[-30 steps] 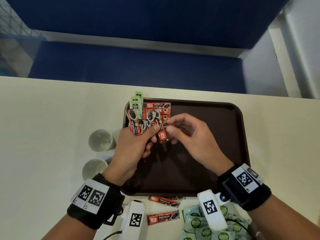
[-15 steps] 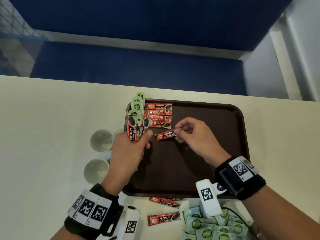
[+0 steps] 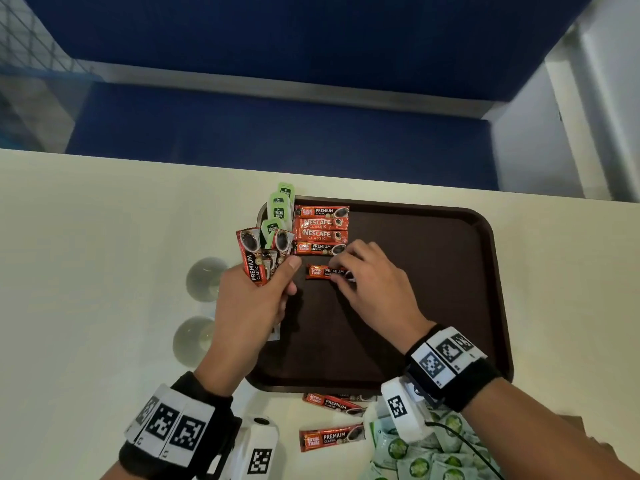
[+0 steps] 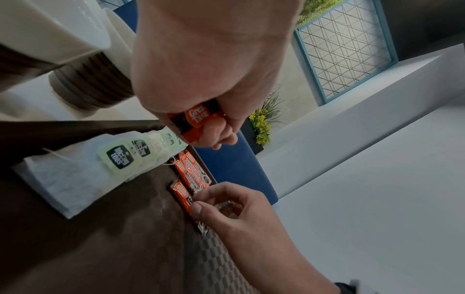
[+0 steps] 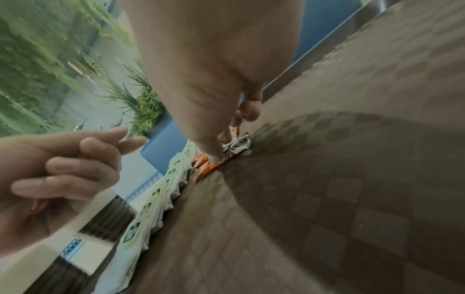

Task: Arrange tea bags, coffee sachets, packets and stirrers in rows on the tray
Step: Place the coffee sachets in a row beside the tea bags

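Four red coffee sachets [image 3: 321, 228] lie in a column at the far left of the brown tray [image 3: 433, 289]. Beside them, along the tray's left edge, runs a line of tea bags [image 3: 278, 211] with green tags. My right hand [image 3: 341, 273] pinches the right end of a fifth sachet [image 3: 323, 271], which lies flat on the tray just below the column. My left hand [image 3: 277, 271] grips a fanned bunch of sachets [image 3: 258, 258] over the tray's left edge. The left wrist view shows the bunch [image 4: 198, 119] in my fist and the right hand [image 4: 208, 201] on the sachet [image 4: 182, 194].
Two paper cups [image 3: 206, 278] [image 3: 194, 337] stand on the cream table left of the tray. Two loose sachets [image 3: 332, 438] [image 3: 332, 403] and a heap of green tea packets [image 3: 426, 459] lie in front of the tray. The tray's right half is bare.
My right hand drew one sachet out of the left hand's bunch and brought it down flat onto the tray under the column. The left hand drew back slightly left.
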Demonstrator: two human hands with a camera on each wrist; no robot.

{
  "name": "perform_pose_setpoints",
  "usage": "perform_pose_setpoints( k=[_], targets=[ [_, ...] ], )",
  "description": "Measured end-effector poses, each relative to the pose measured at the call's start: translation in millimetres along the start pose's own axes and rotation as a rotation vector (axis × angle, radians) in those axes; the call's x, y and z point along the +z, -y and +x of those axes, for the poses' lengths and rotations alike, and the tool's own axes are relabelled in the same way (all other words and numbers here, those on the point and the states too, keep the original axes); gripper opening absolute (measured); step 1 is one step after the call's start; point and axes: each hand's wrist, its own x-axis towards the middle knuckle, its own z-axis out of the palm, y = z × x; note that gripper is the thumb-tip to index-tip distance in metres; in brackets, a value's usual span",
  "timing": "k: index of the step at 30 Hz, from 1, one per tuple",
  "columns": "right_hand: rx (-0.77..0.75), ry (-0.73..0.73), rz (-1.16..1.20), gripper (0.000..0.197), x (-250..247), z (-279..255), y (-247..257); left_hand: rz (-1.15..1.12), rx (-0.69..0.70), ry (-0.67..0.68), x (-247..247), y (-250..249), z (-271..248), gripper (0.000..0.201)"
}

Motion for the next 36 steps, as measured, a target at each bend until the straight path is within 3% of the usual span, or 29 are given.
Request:
perform_pose_setpoints(
  k=[8, 30, 34, 36],
  targets=[
    [-0.061, -0.070, -0.049, 0.021, 9.3, 12.6, 4.8, -0.004, 0.004, 0.006, -7.1, 0.8, -4.4, 0.042],
    [-0.112, -0.097, -0.024, 0.019, 13.8, 22.5, 7.5, 0.019, -0.021, 0.028, -13.2, 5.5, -3.0, 0.037],
    [-0.007, -0.158, 0.163, 0.016, 9.3, 23.8, 1.4, 0.001, -0.041, 0.085, -11.6, 2.8, -2.5, 0.039],
    [0.111, -0.207, 0.425, 0.014, 3.1, 27.0, -2.4, -0.016, -0.063, 0.171, -8.0, 0.2, -0.8, 0.039]
  ],
)
